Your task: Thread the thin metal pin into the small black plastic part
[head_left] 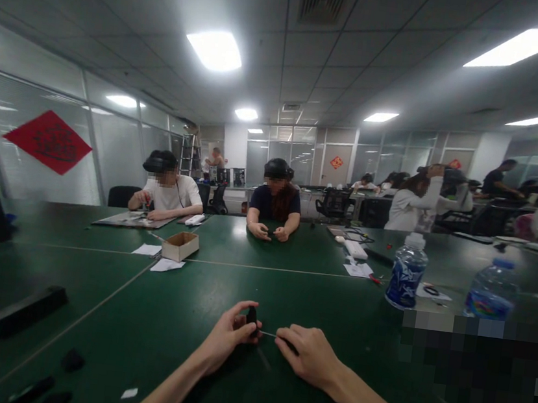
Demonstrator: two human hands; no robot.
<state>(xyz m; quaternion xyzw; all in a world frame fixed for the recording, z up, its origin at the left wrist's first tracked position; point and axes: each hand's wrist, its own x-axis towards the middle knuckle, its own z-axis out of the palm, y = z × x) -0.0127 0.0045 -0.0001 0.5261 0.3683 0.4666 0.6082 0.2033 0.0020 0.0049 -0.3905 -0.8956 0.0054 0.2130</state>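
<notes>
Open cardboard box (173, 250), bottom unseen, left-hand grip (229, 334) around black part (251, 316), right-hand grip (308, 350) on thin rod (268, 333), possibly a screwdriver's.

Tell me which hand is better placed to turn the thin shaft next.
Likely the right hand: it holds the thin shaft, while the left hand is occupied holding the dark part.

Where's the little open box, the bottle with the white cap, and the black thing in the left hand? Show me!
Open box (172, 252), head view: its near wall.
Bottle with the white cap (405, 278), head view: its blue label.
Black thing (251, 316) in the left hand (227, 335), head view: its upper part.
</notes>
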